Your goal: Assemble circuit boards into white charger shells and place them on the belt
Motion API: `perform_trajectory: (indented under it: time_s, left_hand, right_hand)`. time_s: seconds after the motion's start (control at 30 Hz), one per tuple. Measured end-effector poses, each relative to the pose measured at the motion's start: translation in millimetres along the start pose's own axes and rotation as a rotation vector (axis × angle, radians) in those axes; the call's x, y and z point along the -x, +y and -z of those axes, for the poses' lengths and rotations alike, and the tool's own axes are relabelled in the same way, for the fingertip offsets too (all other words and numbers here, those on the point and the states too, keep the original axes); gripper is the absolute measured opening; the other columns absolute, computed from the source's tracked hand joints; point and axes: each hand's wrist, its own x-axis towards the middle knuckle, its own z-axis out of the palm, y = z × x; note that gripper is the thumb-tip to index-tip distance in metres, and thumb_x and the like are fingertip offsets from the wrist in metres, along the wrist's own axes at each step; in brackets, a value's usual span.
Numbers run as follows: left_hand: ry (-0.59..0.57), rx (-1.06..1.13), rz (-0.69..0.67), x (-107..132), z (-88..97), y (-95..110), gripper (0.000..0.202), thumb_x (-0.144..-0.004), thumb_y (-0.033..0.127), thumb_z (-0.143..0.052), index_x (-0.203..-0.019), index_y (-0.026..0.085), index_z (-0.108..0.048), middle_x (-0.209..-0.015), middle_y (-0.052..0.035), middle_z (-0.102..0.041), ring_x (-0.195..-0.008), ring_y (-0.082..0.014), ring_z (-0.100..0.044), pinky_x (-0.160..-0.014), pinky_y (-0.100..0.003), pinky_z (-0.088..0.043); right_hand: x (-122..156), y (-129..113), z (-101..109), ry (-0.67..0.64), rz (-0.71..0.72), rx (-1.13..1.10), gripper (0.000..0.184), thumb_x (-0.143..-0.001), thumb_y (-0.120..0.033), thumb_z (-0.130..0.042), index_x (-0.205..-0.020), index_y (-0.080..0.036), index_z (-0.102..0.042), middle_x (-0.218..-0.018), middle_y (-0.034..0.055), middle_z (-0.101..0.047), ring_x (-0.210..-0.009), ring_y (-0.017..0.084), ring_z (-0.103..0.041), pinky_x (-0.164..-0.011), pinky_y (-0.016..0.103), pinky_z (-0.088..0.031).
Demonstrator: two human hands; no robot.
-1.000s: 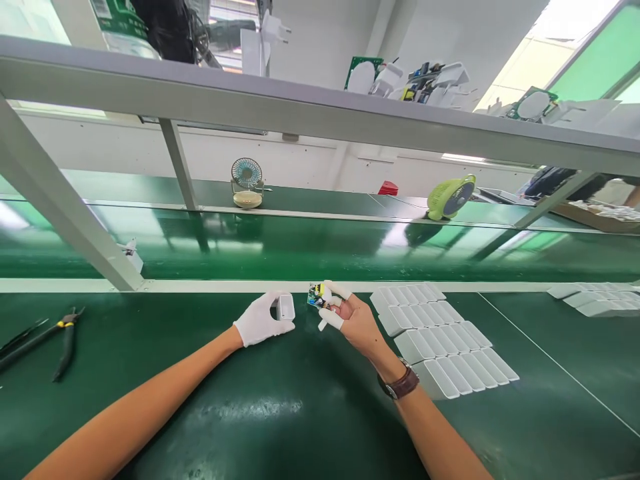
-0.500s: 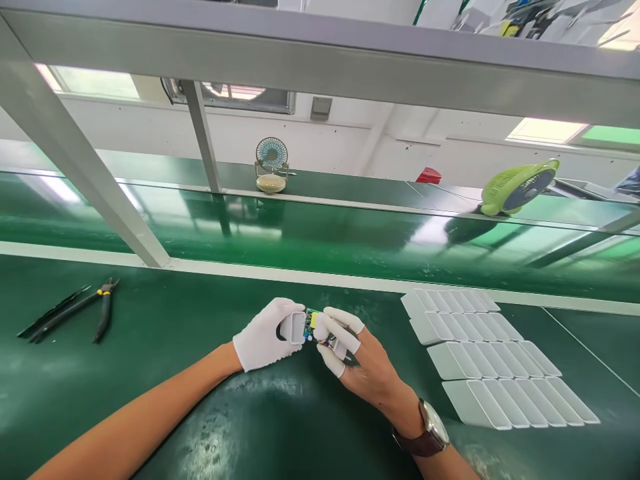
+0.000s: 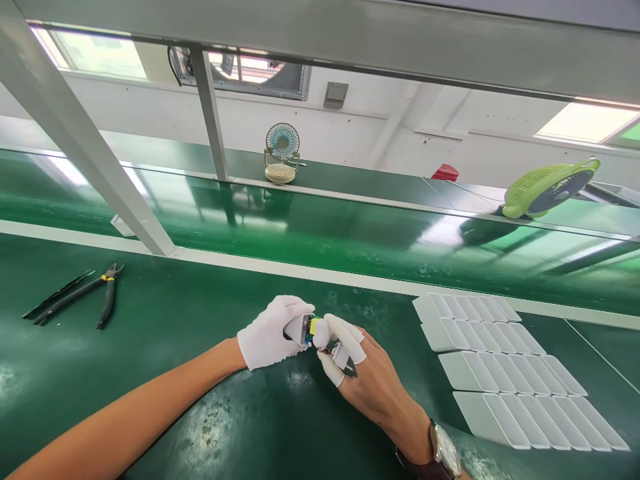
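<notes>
My left hand (image 3: 274,333), in a white glove, grips a small white plastic housing (image 3: 299,329) with its open end turned to the right. Finger cots cover the fingertips of my right hand (image 3: 357,353), which pinch a small circuit board (image 3: 311,328) with a yellow component and a round white part (image 3: 321,333) on it. The board's left end meets the mouth of the housing; how deep it sits inside I cannot tell. Below the round part, wires and a pale piece (image 3: 342,356) show under my right fingers.
Rows of white plastic covers (image 3: 515,370) lie on the green bench at right. Pliers (image 3: 107,293) and thin black tools (image 3: 57,295) lie at left. Behind a pale rail runs a green conveyor belt (image 3: 310,233), with a small fan (image 3: 283,153) and a green fan (image 3: 547,190) beyond.
The circuit board has come closer to the housing, and less of it shows between my hands. The view has shifted, and a white object has appeared on the belt behind the left post.
</notes>
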Motion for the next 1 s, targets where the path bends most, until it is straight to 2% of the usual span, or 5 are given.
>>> perform_trajectory:
  time_s: [0.13, 0.37, 1.0]
  left_hand:
    - [0.003, 0.0, -0.017, 0.8, -1.1, -1.4, 0.069, -0.071, 0.018, -0.08, -0.133, 0.029, -0.052, -0.131, -0.0105, -0.056, -0.122, -0.0272, -0.059, -0.103, -0.045, -0.053]
    - [-0.024, 0.008, 0.033, 1.4, -2.3, -3.3, 0.068, -0.07, 0.019, -0.081, -0.132, 0.029, -0.055, -0.131, -0.0101, -0.055, -0.122, -0.0276, -0.058, -0.103, -0.045, -0.053]
    - [-0.037, -0.023, 0.006, -1.5, -0.4, -6.1, 0.062, -0.073, 0.02, -0.079, -0.13, 0.028, -0.056, -0.129, -0.0093, -0.057, -0.122, -0.026, -0.058, -0.105, -0.044, -0.051]
  right_hand:
    - [-1.6, -4.2, 0.4, -0.001, -0.009, 0.027, 0.057, -0.097, -0.017, -0.053, -0.151, -0.021, -0.037, -0.112, 0.0113, -0.072, -0.107, 0.027, -0.07, -0.089, 0.044, -0.063]
    - [-4.4, -6.4, -2.1, 0.009, -0.019, 0.051, 0.057, -0.097, -0.017, -0.052, -0.151, -0.02, -0.037, -0.119, 0.0131, -0.071, -0.108, 0.028, -0.07, -0.089, 0.045, -0.063]
    - [-5.6, -9.7, -2.9, -0.018, -0.06, 0.045, 0.062, -0.099, -0.019, -0.049, -0.157, -0.022, -0.027, -0.12, 0.0125, -0.071, -0.113, 0.029, -0.068, -0.09, 0.044, -0.061]
